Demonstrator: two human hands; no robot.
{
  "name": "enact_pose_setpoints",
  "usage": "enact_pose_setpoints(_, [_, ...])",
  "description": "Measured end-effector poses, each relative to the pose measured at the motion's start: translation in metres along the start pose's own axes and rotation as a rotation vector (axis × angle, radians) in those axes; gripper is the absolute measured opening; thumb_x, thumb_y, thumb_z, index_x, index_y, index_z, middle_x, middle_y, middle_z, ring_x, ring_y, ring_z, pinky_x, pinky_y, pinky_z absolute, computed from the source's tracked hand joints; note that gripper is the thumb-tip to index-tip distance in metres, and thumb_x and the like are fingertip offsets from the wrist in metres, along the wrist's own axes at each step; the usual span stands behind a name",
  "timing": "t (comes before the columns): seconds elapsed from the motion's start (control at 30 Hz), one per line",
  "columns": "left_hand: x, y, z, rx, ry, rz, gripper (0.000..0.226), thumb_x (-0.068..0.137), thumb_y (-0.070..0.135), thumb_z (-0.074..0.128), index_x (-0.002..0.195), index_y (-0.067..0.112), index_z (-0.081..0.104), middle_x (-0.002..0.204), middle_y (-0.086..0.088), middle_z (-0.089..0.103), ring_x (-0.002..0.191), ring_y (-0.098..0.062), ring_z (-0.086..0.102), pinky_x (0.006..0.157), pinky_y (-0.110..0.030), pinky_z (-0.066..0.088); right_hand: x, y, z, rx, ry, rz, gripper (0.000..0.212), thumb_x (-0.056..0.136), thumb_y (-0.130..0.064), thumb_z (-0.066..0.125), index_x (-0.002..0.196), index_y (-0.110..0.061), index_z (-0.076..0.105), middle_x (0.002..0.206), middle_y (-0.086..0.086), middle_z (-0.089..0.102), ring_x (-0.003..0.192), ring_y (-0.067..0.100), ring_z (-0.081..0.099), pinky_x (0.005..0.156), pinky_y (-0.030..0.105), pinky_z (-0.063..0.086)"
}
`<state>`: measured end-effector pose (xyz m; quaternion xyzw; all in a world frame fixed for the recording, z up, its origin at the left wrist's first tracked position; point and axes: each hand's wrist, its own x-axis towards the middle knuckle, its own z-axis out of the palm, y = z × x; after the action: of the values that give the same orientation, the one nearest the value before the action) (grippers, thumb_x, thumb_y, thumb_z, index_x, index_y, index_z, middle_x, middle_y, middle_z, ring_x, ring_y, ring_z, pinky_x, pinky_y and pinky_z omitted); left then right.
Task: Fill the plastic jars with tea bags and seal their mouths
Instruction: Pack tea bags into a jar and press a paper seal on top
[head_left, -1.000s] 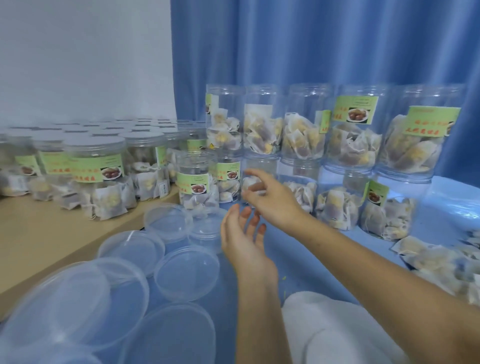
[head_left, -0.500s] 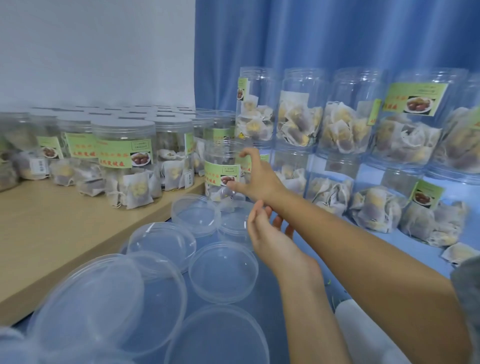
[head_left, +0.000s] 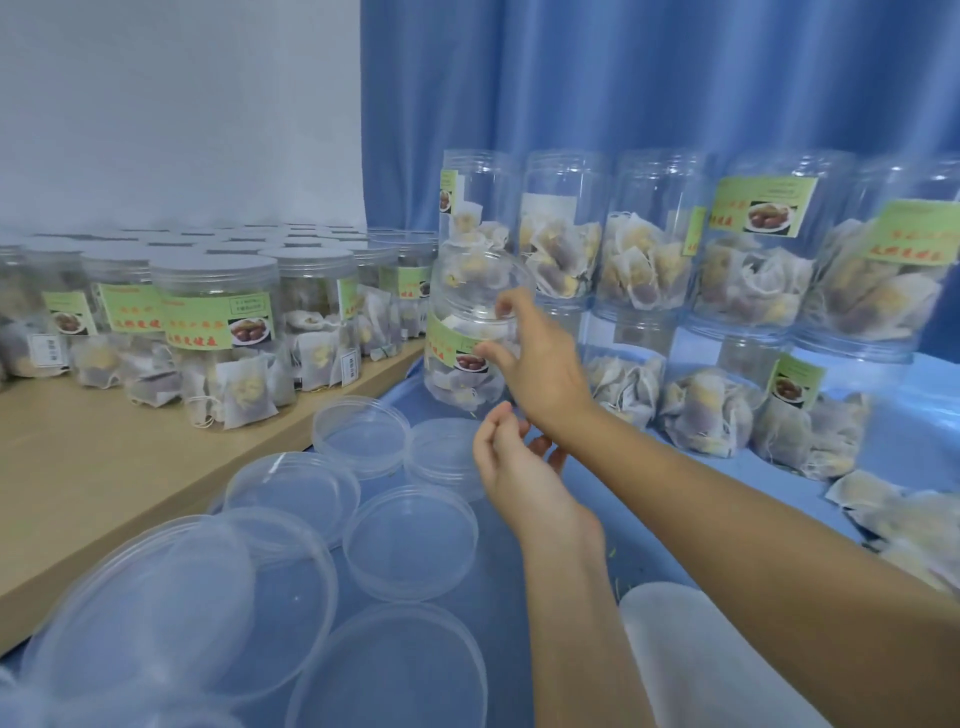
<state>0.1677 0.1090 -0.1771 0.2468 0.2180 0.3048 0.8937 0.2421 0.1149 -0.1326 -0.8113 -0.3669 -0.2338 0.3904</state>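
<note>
My right hand (head_left: 545, 379) grips an open, lidless plastic jar (head_left: 457, 364) at its mouth, fingers on the rim and thumb on the green label. The jar is tilted with its mouth toward me and holds tea bags in its lower part. Just below it, my left hand (head_left: 519, 473) hovers with loosely curled fingers and holds nothing. Several clear lids (head_left: 410, 540) lie on the blue cloth (head_left: 582, 514) in front. Loose tea bags (head_left: 893, 514) are piled at the right edge.
Lidless filled jars (head_left: 644, 260) stand stacked in two rows against the blue curtain behind my hands. Several lidded jars (head_left: 218, 322) crowd the wooden shelf (head_left: 78, 467) on the left. A white cloth-like object (head_left: 701, 660) lies near my arms at the bottom.
My right hand reached left to the front jar, took hold of its mouth and tipped it toward me. My left hand followed underneath. The view swung left.
</note>
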Motion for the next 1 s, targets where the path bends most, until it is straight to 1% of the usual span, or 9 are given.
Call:
enact_pose_setpoints(0.13, [-0.014, -0.01, 0.01, 0.124, 0.065, 0.184, 0.015, 0.089, 0.008, 0.055, 0.094, 0.022, 0.057, 0.091, -0.002, 0.056, 0.068, -0.013, 0.051, 0.061, -0.024, 0.039, -0.024, 0.01, -0.053, -0.067, 0.054, -0.078, 0.032, 0.087, -0.016, 0.064, 0.116, -0.014, 0.049, 0.107, 0.007, 0.055, 0.088, 0.022, 0.049, 0.066, 0.026, 0.031])
enact_pose_setpoints(0.23, [-0.022, -0.023, 0.015, 0.61, 0.088, 0.58, 0.055, 0.074, 0.01, 0.073, 0.124, 0.018, 0.05, 0.118, -0.006, 0.05, 0.098, -0.02, 0.054, 0.085, -0.026, 0.041, -0.048, 0.021, -0.092, -0.05, 0.059, -0.036, 0.037, 0.086, -0.014, 0.066, 0.119, -0.015, 0.049, 0.11, 0.003, 0.055, 0.098, 0.02, 0.051, 0.081, 0.029, 0.043])
enact_pose_setpoints(0.3, [-0.031, -0.031, 0.016, 0.832, -0.009, 0.716, 0.087, 0.064, 0.016, 0.081, 0.139, 0.017, 0.037, 0.131, -0.009, 0.043, 0.121, -0.025, 0.042, 0.102, -0.033, 0.034, -0.065, 0.028, -0.115, -0.036, 0.056, 0.018, 0.037, 0.086, -0.017, 0.066, 0.117, -0.021, 0.046, 0.105, -0.003, 0.054, 0.096, 0.019, 0.054, 0.078, 0.03, 0.044])
enact_pose_setpoints(0.43, [-0.039, -0.048, 0.014, 1.024, -0.208, 0.673, 0.114, 0.058, 0.033, 0.088, 0.147, 0.018, 0.019, 0.141, -0.011, 0.035, 0.133, -0.025, 0.029, 0.107, -0.039, 0.029, -0.09, 0.036, -0.15, -0.019, 0.037, 0.126, 0.041, 0.084, -0.024, 0.067, 0.11, -0.034, 0.037, 0.103, 0.011, 0.061, 0.083, 0.027, 0.062, 0.072, 0.041, 0.051])
enact_pose_setpoints(0.53, [-0.04, -0.058, 0.013, 1.089, -0.269, 0.645, 0.109, 0.057, 0.037, 0.087, 0.144, 0.021, 0.026, 0.137, -0.007, 0.039, 0.128, -0.023, 0.039, 0.1, -0.041, 0.04, -0.104, 0.037, -0.162, 0.034, -0.008, 0.209, 0.044, 0.086, -0.023, 0.064, 0.109, -0.04, 0.031, 0.104, 0.013, 0.056, 0.086, 0.027, 0.06, 0.08, 0.05, 0.05])
enact_pose_setpoints(0.63, [-0.041, -0.063, 0.009, 1.112, -0.309, 0.608, 0.097, 0.056, 0.039, 0.087, 0.138, 0.018, 0.039, 0.129, -0.006, 0.046, 0.116, -0.021, 0.05, 0.092, -0.033, 0.044, -0.114, 0.041, -0.164, 0.076, 0.004, 0.199, 0.045, 0.091, -0.021, 0.055, 0.125, -0.035, 0.029, 0.103, 0.012, 0.057, 0.089, 0.028, 0.06, 0.083, 0.051, 0.048])
enact_pose_setpoints(0.73, [-0.038, -0.067, 0.002, 1.096, -0.347, 0.527, 0.091, 0.053, 0.039, 0.088, 0.131, 0.019, 0.045, 0.124, -0.003, 0.05, 0.11, -0.017, 0.056, 0.092, -0.032, 0.046, -0.118, 0.055, -0.17, 0.174, 0.011, 0.282, 0.048, 0.094, -0.023, 0.052, 0.136, -0.028, 0.027, 0.097, -0.001, 0.061, 0.089, 0.022, 0.063, 0.085, 0.043, 0.052])
enact_pose_setpoints(0.87, [-0.034, -0.07, -0.001, 1.157, -0.362, 0.536, 0.086, 0.056, 0.036, 0.088, 0.129, 0.02, 0.045, 0.125, -0.001, 0.048, 0.095, -0.006, 0.049, 0.081, -0.02, 0.038, -0.12, 0.073, -0.189, 0.036, -0.312, 0.513, 0.014, 0.089, -0.019, 0.059, 0.102, -0.017, 0.058, 0.093, 0.004, 0.064, 0.075, 0.019, 0.065, 0.067, 0.031, 0.058])
enact_pose_setpoints(1.0, [-0.031, -0.072, -0.001, 1.162, -0.37, 0.526, 0.089, 0.056, 0.039, 0.088, 0.131, 0.02, 0.043, 0.129, -0.001, 0.046, 0.1, -0.008, 0.049, 0.086, -0.026, 0.04, -0.127, 0.081, -0.197, -0.485, -0.733, 0.49, 0.025, 0.079, -0.018, 0.065, 0.102, -0.012, 0.069, 0.101, 0.011, 0.069, 0.076, 0.023, 0.065, 0.072, 0.032, 0.056])
